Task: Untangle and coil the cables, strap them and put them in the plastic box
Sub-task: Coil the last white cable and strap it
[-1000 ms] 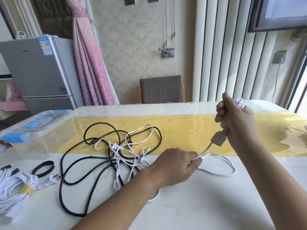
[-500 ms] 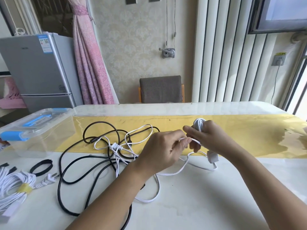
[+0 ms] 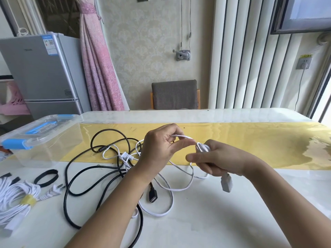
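White cable [image 3: 184,136], coiling: right hand [image 3: 216,158] clenches the small coil [image 3: 201,147], left hand [image 3: 159,149] pinches the feed strand just beside it; best keep turns even, easing slack free of the black cable [image 3: 153,194].

You have white cable [image 3: 180,189], black cable [image 3: 107,129], clear box [image 3: 44,147] with blue latches [image 3: 15,144], yellow runner [image 3: 250,140] on your white counter [image 3: 215,221], pink curtain [image 3: 96,68] behind.
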{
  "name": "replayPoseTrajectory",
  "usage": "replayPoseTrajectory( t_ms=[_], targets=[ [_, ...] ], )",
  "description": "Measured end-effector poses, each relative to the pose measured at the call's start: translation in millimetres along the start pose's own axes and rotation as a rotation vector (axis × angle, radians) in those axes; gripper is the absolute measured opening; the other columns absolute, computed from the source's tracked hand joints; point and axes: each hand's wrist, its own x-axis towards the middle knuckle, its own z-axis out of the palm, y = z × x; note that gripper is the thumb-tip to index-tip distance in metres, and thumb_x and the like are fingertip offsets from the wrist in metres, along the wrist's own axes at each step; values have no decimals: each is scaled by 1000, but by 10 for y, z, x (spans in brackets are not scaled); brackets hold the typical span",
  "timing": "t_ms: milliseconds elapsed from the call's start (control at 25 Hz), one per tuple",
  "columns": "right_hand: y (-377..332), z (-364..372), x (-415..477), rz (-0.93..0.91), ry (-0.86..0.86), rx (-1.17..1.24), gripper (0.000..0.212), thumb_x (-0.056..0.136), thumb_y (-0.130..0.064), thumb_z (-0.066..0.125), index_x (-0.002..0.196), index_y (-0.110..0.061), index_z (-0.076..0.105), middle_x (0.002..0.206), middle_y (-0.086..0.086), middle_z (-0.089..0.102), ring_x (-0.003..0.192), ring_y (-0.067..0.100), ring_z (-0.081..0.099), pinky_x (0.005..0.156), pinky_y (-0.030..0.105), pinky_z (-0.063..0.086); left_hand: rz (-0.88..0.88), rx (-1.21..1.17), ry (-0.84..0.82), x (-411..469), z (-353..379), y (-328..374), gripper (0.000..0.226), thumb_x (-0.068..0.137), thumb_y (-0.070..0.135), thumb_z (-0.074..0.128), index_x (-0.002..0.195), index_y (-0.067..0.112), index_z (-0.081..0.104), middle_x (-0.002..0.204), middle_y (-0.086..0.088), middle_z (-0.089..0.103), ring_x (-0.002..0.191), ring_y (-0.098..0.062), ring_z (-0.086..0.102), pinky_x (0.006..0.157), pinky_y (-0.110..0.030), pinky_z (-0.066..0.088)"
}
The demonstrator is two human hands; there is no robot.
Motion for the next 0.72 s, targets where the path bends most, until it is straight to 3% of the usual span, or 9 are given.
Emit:
replayPoseTrajectory(
  t_ms=[80,200,320,400,480,560,600,680,720],
  targets=[
    [-18,-9,-13,-23,-208,84,42,84,-38,63,53,-10,64,35,2,34,34,17,24,42,23,24,-114,-100,-8,5,12,17,42,69,52,73,61,18,49,46,12,36,49,-8,27,47,-23,28],
    [-35,40,38,-205,-562,374,36,88,-38,58,73,-10,75,32,0,36,28,8,27,42,16,30,-210,-253,-32,2,78,9,59,69,70,61,60,15,41,52,11,28,53,-8,24,49,-19,25],
    [-47,102,79,-463,-842,680,38,99,-29,43,99,-4,72,35,7,31,30,6,30,46,10,36,-248,-223,-132,-42,194,-37,71,75,78,46,61,8,42,57,8,29,56,-9,26,52,-22,25],
    [-81,57,54,-636,-893,854,41,103,-26,34,111,-1,64,39,5,31,32,7,27,48,13,35,-279,-154,-211,-96,290,-41,64,83,74,40,61,13,46,53,12,34,55,-6,30,53,-24,29],
    [-106,-44,25,-729,-761,1009,36,103,-27,31,109,-7,61,42,4,31,33,8,23,44,19,32,-300,-54,-309,-158,394,0,44,95,52,41,61,24,45,48,14,42,50,-1,35,52,-21,29],
    [-142,-180,-12,-706,-511,1236,42,103,-23,31,113,6,60,50,7,41,34,10,24,44,24,32,-268,7,-385,-230,482,80,36,99,37,35,66,26,42,49,12,46,50,-2,41,53,-17,28],
    [-141,-237,-26,-677,-248,1236,44,102,-24,31,110,4,64,52,5,48,33,9,24,41,21,33,-246,22,-420,-260,515,114,34,100,36,33,69,24,43,50,10,44,52,-5,42,55,-19,30],
    [-132,-313,-84,-596,343,994,46,100,-28,33,94,-9,74,48,-4,49,29,4,19,36,14,29,-212,37,-477,-294,550,164,33,101,35,31,75,20,44,55,9,43,55,-12,41,59,-27,34],
    [-136,-333,-105,-561,508,910,45,99,-29,35,89,-13,75,47,-6,47,28,3,18,35,14,27,-205,40,-487,-307,560,176,33,101,34,30,76,19,44,56,8,43,57,-14,41,60,-30,35]
  ],
)
